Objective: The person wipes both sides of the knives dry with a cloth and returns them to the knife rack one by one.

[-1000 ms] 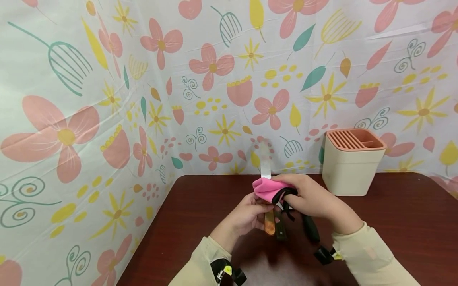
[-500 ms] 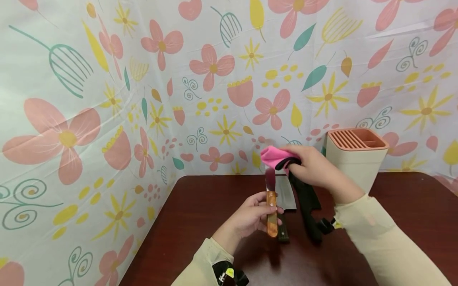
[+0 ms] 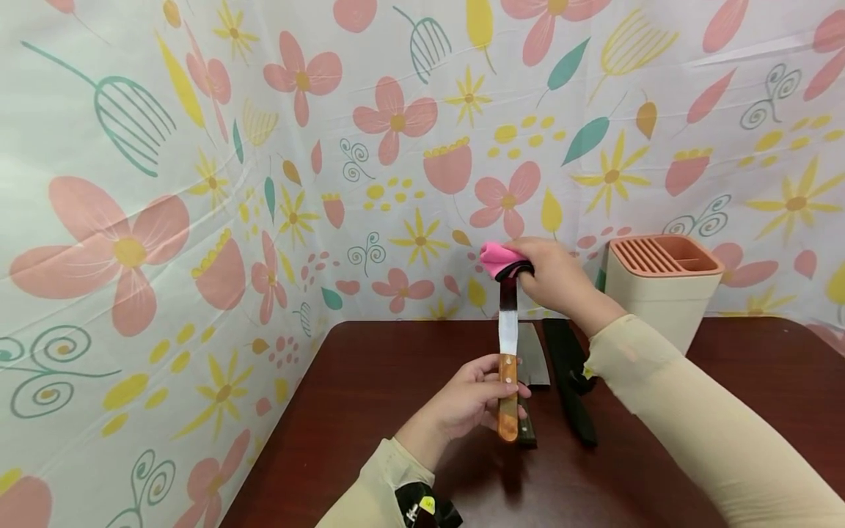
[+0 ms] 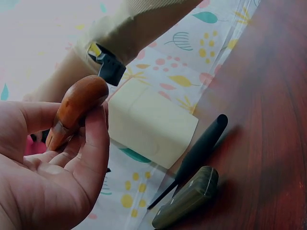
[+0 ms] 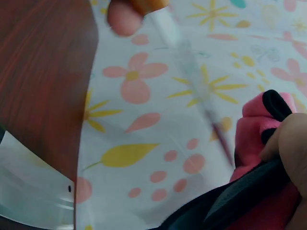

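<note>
My left hand holds an icing spatula by its wooden handle, blade pointing up and away. The long flat metal blade rises from the handle; its far end is hidden behind a pink cloth with a black edge. My right hand grips that cloth, bunched up at the blade's tip. In the right wrist view the pink folds lie right at the end of the blade. The left wrist view shows the handle's rounded butt between thumb and fingers.
A cleaver with a dark handle lies on the brown table, partly behind the left hand. Right of it lies a black knife. A cream knife block with an orange slotted top stands at the back right, before a flower-patterned cloth wall.
My right hand has lifted the pink cloth up and away along the blade to its tip, baring the lower blade. The left hand keeps its grip on the handle, nearly in place.
</note>
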Motion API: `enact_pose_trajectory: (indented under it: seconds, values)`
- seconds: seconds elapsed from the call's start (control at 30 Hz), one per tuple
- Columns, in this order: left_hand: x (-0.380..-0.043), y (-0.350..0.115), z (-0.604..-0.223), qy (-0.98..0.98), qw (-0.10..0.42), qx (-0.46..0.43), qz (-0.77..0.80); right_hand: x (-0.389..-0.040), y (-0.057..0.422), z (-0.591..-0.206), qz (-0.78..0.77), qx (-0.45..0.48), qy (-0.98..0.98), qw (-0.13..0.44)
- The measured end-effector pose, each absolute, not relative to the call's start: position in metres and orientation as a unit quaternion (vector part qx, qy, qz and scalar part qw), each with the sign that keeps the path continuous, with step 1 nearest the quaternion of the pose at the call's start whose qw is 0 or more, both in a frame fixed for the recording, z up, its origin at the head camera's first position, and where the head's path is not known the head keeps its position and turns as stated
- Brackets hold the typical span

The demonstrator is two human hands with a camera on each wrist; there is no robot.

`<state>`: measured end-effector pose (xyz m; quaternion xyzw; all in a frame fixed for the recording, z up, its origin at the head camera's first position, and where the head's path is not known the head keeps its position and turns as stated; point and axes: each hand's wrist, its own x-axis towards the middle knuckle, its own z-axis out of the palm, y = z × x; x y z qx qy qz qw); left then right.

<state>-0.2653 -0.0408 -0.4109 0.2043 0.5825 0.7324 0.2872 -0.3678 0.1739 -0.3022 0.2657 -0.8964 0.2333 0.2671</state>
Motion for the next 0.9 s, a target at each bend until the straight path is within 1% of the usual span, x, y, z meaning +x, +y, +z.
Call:
enact_pose_trajectory:
  seconds: [0.23, 0.3, 0.43, 0.6, 0.9]
  values:
    - [-0.265, -0.043, -0.408, 0.574, 0.304, 0.21, 0.73, -0.375, 0.168, -0.311, 0.238, 0.262, -0.913, 0.202]
    - [-0.265, -0.044, -0.408, 0.572, 0.31, 0.215, 0.729, -0.375, 0.167, -0.313, 0.235, 0.259, -0.917, 0.192]
    - [-0.264, -0.046, -0.406, 0.565, 0.316, 0.225, 0.728, -0.373, 0.163, -0.315, 0.227, 0.269, -0.917, 0.187]
    - [-0.264, -0.048, -0.404, 0.569, 0.311, 0.22, 0.729, -0.369, 0.157, -0.316, 0.226, 0.289, -0.911, 0.188]
    - [-0.264, -0.05, -0.401, 0.57, 0.311, 0.216, 0.729, -0.352, 0.15, -0.317, 0.2, 0.322, -0.905, 0.19]
